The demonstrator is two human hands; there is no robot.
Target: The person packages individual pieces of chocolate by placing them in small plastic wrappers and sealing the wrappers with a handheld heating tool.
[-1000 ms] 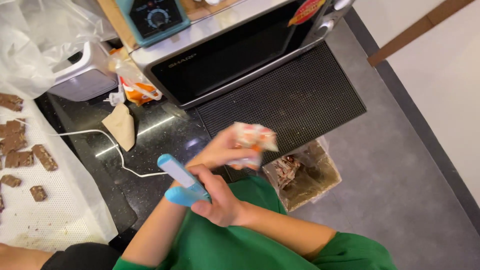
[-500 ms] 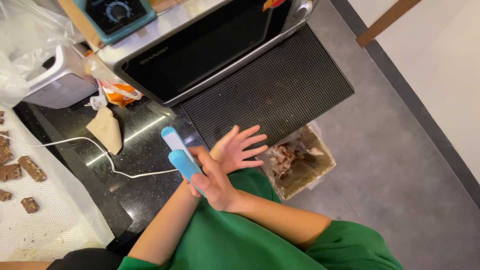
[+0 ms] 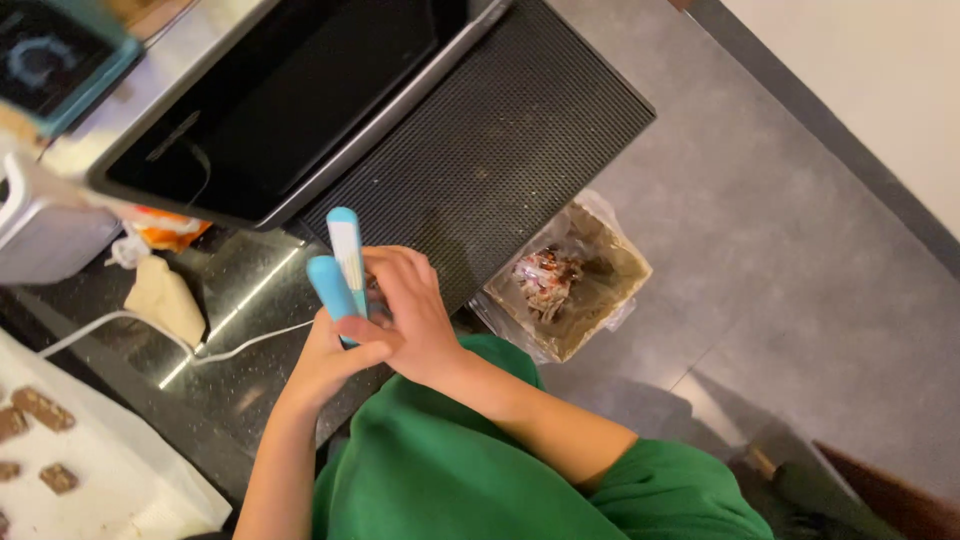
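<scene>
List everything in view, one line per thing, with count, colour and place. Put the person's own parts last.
Clamp tool: one, light blue, two arms, held over the counter.
Cord: one, white, across the black counter.
Oven: one, black and silver, top left.
Mat: one, black, on the floor.
Bin: one, plastic-lined, holding wrappers, on the floor.
Brown pieces: several, on white paper, bottom left.
Left hand: grips the tool.
Right hand: fingers spread, touching the tool.

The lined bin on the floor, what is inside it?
Inside the bin lie crumpled wrappers, white, red and brown. Whatever is beneath them is covered.
</scene>
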